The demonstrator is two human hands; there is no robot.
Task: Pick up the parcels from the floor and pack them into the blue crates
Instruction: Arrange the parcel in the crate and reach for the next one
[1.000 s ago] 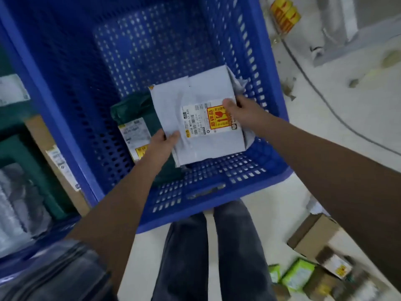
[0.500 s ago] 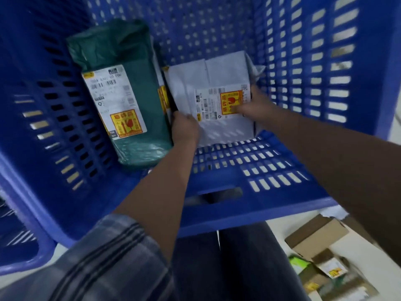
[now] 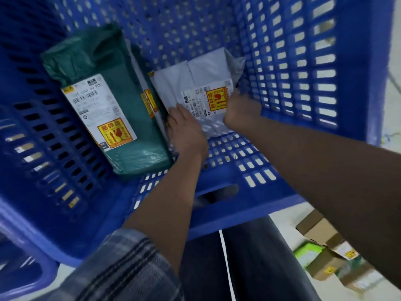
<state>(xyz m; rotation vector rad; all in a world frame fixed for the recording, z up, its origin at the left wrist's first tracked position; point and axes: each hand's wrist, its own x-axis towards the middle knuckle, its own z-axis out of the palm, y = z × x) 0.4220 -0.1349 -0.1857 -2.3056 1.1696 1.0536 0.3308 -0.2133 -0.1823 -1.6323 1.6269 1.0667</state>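
Observation:
A grey parcel point(image 3: 201, 77) with a white label and a yellow fragile sticker lies on the floor of the big blue crate point(image 3: 282, 61), close to its right wall. My left hand point(image 3: 186, 131) holds the parcel's lower left edge, its fingers reaching into the gap beside the green parcel. At the right edge my right hand point(image 3: 240, 109), blurred, grips the parcel next to the crate wall. A green parcel point(image 3: 130, 109) with a long white label lies to the left in the same crate, touching the grey one.
Cardboard boxes point(image 3: 321, 231) and a green box point(image 3: 308, 255) lie on the pale floor at the lower right. The corner of a second blue crate point(image 3: 21, 268) shows at the lower left. My legs stand just in front of the crate's near wall.
Both hands have lowered the grey parcel from above the crate down onto its floor beside the green parcel. My head has moved closer over the crate.

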